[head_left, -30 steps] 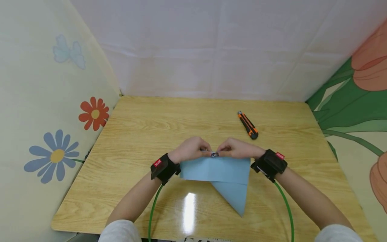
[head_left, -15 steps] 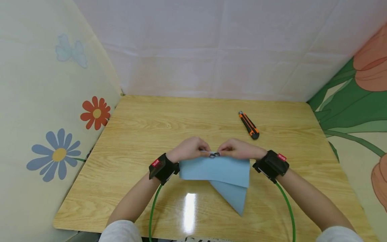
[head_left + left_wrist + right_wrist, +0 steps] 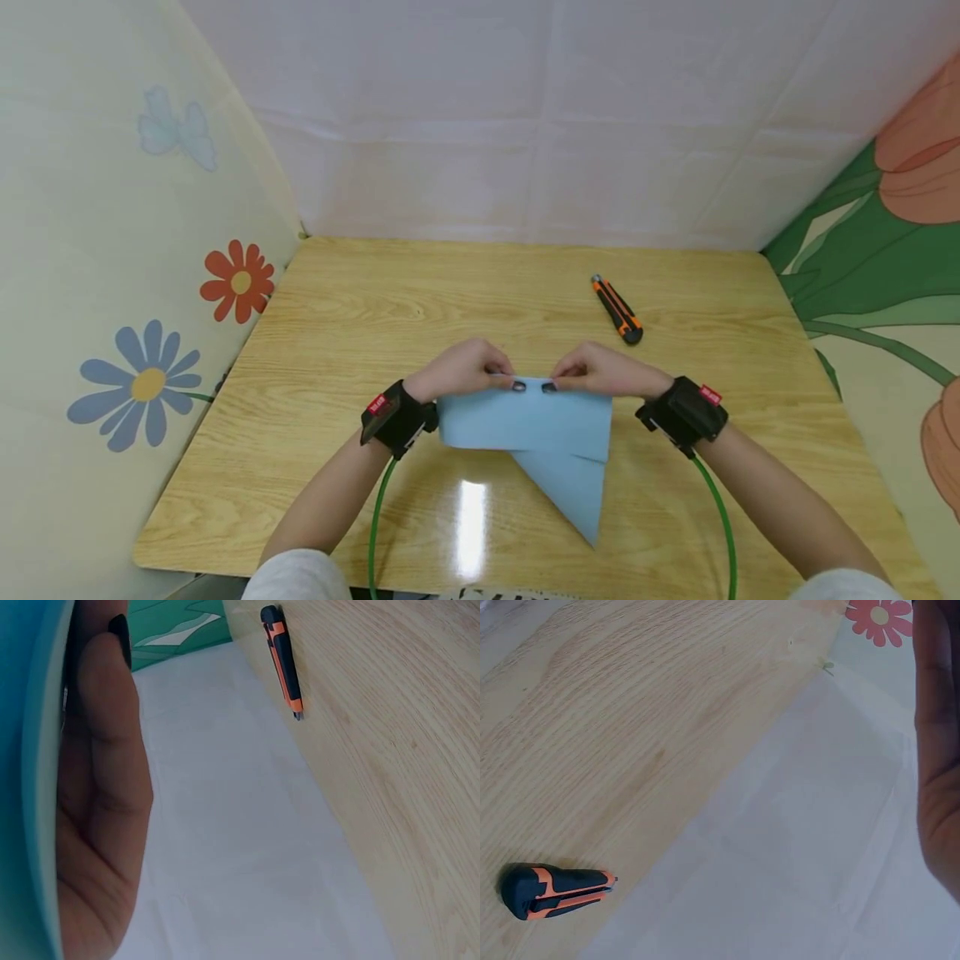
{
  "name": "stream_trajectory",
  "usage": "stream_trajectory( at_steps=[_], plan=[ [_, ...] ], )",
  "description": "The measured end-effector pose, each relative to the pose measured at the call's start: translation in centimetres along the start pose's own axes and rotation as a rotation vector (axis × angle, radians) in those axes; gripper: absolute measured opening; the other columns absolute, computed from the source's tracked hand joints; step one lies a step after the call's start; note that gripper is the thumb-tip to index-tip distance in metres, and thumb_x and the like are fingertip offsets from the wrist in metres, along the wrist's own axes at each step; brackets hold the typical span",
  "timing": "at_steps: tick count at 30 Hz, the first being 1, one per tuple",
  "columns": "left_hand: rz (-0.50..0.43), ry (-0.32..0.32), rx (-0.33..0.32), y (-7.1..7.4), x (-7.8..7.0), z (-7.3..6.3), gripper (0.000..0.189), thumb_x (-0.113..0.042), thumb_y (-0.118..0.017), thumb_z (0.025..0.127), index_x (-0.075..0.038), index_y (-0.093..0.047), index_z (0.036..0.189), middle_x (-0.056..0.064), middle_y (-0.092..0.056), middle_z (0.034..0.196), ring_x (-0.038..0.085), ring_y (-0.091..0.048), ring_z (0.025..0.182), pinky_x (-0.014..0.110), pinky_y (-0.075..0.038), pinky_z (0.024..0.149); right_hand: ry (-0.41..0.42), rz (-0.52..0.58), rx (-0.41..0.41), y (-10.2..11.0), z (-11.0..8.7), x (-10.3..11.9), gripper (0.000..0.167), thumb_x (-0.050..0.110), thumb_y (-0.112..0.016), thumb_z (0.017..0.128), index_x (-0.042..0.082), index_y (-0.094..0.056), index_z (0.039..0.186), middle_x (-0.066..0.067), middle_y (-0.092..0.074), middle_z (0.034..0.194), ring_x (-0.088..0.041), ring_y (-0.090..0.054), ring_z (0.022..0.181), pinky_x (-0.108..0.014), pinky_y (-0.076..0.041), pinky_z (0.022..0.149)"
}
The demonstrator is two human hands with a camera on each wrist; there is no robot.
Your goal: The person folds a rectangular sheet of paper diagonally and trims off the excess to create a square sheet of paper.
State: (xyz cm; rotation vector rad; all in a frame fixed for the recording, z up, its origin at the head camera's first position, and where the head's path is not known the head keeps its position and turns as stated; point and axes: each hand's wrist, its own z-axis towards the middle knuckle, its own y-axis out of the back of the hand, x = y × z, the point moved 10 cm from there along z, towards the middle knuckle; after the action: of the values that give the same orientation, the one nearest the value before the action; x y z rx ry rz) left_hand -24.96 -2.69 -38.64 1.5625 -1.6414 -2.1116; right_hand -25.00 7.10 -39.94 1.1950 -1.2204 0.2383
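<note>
Left hand (image 3: 463,367), right hand (image 3: 606,370) pinch folded blue paper (image 3: 525,422); utility knife (image 3: 617,310) lies beyond.

Head view: from above, near side of table (image 3: 360,317), facing forward and down, farthest off, left hand (image 3: 463,369) and right hand (image 3: 609,371) both in frame; left wrist view: very close, tilted, facing past blue paper (image 3: 525,421) toward white backdrop (image 3: 525,125) and green leaves (image 3: 892,258); right wrist view: tilted, right hand close at edge, facing white backdrop, red flower (image 3: 238,282); all three share utility knife (image 3: 617,310); head and left wrist share blue paper, head and right wrist red flower
</note>
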Motion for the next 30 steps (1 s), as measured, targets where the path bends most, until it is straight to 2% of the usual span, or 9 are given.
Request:
stream_trajectory(
  at_steps=[5,10,14,30],
  plan=[
    [-0.014,0.004,0.009,0.0,0.1,-0.2,0.015,-0.017,-0.064,0.090,-0.007,-0.074,0.089,-0.002,-0.067,0.077,0.002,-0.050,0.058,0.016,-0.040,0.055,0.033,0.030,-0.013,0.1,-0.2,-0.2,0.018,0.006,-0.058,0.092,-0.003,-0.071,0.099,0.001,-0.067,0.074,-0.003,-0.047,0.056,-0.019,-0.039,0.056],
    [-0.048,0.002,0.014,0.2,0.4,-0.4,0.014,-0.017,-0.064,0.090,-0.008,-0.074,0.087,-0.003,-0.064,0.073,0.004,-0.047,0.055,0.017,-0.036,0.052,0.018,0.036,-0.036,0.4,-0.7,-0.6,0.017,0.005,-0.058,0.092,-0.004,-0.071,0.097,0.009,-0.049,0.061,-0.002,-0.035,0.053,-0.019,-0.031,0.052],
    [-0.060,0.001,0.016,0.3,0.5,-0.4,0.013,-0.017,-0.064,0.090,-0.009,-0.074,0.087,-0.003,-0.065,0.074,0.004,-0.047,0.057,0.017,-0.036,0.053,-0.008,0.042,-0.048,0.6,-1.1,-0.9,0.017,0.006,-0.058,0.092,-0.003,-0.072,0.096,0.009,-0.038,0.058,-0.002,-0.028,0.051,-0.019,-0.025,0.051],
    [-0.059,0.012,0.024,0.4,1.0,-0.9,0.013,-0.015,-0.064,0.090,-0.008,-0.074,0.089,-0.003,-0.068,0.079,0.005,-0.050,0.062,0.017,-0.039,0.058,0.011,0.025,-0.084,1.1,-2.6,-1.6,0.018,0.003,-0.055,0.093,-0.005,-0.071,0.094,0.009,-0.031,0.057,-0.001,-0.019,0.046,-0.019,-0.021,0.046]
  ],
)
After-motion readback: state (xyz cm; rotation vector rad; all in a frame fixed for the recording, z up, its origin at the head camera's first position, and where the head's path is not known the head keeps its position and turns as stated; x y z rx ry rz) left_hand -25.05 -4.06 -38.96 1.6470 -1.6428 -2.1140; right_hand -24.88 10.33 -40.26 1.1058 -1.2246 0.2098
